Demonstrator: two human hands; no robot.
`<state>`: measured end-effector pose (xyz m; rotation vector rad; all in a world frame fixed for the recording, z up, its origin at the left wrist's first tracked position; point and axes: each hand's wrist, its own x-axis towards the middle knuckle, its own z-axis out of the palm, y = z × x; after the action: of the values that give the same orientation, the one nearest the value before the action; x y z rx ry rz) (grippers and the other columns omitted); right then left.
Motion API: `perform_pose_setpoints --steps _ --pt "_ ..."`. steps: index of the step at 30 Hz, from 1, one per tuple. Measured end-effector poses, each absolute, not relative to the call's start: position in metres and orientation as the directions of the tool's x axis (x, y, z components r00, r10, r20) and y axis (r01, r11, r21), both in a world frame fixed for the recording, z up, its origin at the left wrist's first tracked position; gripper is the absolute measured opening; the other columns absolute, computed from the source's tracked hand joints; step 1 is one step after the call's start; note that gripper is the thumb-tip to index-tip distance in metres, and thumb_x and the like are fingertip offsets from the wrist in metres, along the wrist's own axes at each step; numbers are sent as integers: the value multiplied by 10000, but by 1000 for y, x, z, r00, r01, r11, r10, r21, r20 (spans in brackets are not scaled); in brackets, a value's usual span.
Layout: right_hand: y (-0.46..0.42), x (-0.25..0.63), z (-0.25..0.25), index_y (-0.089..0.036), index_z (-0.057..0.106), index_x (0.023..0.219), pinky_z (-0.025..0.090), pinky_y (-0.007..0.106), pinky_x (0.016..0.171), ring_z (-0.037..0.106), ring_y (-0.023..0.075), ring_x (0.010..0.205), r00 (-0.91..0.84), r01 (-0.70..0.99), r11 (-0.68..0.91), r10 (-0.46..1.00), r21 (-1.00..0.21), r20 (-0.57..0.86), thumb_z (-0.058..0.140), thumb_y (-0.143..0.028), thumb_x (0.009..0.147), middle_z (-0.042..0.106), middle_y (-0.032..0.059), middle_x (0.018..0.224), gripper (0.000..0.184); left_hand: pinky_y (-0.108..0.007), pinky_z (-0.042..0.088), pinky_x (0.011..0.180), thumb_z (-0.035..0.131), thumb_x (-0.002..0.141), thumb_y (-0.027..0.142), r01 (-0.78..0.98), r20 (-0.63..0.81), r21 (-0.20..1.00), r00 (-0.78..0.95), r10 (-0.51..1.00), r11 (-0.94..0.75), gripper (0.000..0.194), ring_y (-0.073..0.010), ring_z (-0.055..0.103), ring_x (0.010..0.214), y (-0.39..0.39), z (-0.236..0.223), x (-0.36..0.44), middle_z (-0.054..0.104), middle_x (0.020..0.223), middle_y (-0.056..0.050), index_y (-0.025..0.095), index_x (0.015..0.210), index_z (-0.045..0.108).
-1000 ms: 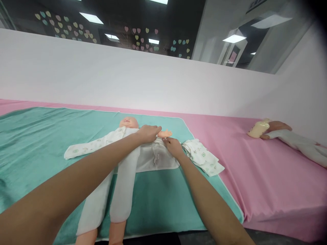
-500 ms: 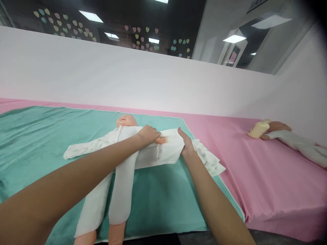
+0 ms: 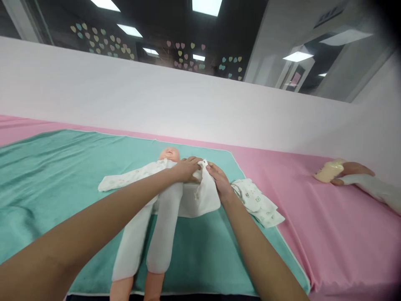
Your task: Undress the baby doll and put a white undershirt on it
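Observation:
A baby doll (image 3: pixel 169 154) lies on its back, dressed in white leggings (image 3: pixel 160 238). A white baby shirt (image 3: pixel 205 198) is spread beneath it, its patterned sleeve (image 3: pixel 120 180) stretched out to the left. At the doll's right-hand side in the view, my left hand (image 3: pixel 187 169) bends its fingers over the bunched shirt cloth. My right hand (image 3: pixel 219 179) pinches a raised edge of the same shirt, close to my left fingertips. The doll's hand on that side is hidden by cloth and fingers.
Folded patterned baby clothes (image 3: pixel 258 202) lie right of my right hand, on the green blanket (image 3: pixel 206 255). The blanket covers part of a pink sheet (image 3: pixel 294 217). Further right are a cream bottle (image 3: pixel 328 171) and a second doll (image 3: pixel 372 186). A white wall (image 3: pixel 156 100) stands behind.
The doll's hand showed on the shirt earlier; now cloth and fingers cover it. My right hand has drawn the shirt edge up and inward to my left hand. The whole view has shifted slightly.

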<state>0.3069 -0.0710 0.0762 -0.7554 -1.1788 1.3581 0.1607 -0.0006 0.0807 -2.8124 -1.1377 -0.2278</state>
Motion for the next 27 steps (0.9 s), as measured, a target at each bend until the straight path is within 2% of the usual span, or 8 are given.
perform_pose_setpoints --steps 2,4,8,11,15,18,22,27 --pt "-68 288 88 -186 562 1032 489 275 662 608 170 754 -217 -325 157 947 -933 235 641 -414 695 644 42 894 414 -329 387 912 552 780 357 684 175 13 717 675 -729 301 -234 454 1141 6 97 137 544 1187 -93 202 1032 604" --pt "-68 264 97 -201 557 1070 484 265 683 601 156 777 -300 -260 208 911 -943 283 641 -378 697 627 36 972 422 -325 368 923 498 809 273 697 150 -40 713 685 -716 227 -216 499 1084 10 111 111 600 1094 -84 199 983 624" --pt "-85 220 97 -246 482 1214 458 236 543 579 114 615 -485 148 291 854 -945 187 592 -301 724 609 28 1024 505 -361 310 970 497 772 156 699 108 -187 713 693 -690 318 -215 441 1167 7 125 58 547 1234 -41 257 1056 595" --pt "-104 205 88 -240 517 1195 463 262 581 579 108 573 -522 365 394 837 -844 165 505 -259 771 620 27 1009 424 -357 317 971 413 792 119 796 130 -128 604 786 -591 354 -206 401 1205 -8 125 35 494 1304 -14 270 1046 609" --pt "-118 217 79 -228 597 1064 466 272 686 601 135 740 -440 345 449 853 -824 280 456 -306 831 633 16 948 284 -319 426 841 351 865 394 893 223 167 378 898 -418 327 -205 505 1071 -37 120 42 555 1194 -36 253 1020 601" --pt "-122 226 75 -215 617 984 458 279 734 572 149 854 -375 334 485 855 -808 358 471 -297 830 631 23 959 227 -335 454 747 464 762 574 910 192 191 333 923 -368 431 -260 537 1004 -47 113 66 582 1115 -92 197 911 609" --pt "-134 223 66 -237 597 1048 396 356 917 510 185 1043 -418 391 610 785 -689 458 515 -273 823 600 34 1087 242 -350 449 740 376 847 407 946 227 174 231 946 -273 326 -262 551 981 -35 104 86 590 1072 -125 170 910 590" --pt "-176 236 49 -293 389 1328 181 452 1101 207 228 1342 -541 453 674 728 -583 422 557 -381 820 303 24 1444 543 -330 445 705 300 872 298 962 278 231 78 957 -145 307 -249 559 973 -19 98 64 545 1120 -155 149 1033 515"
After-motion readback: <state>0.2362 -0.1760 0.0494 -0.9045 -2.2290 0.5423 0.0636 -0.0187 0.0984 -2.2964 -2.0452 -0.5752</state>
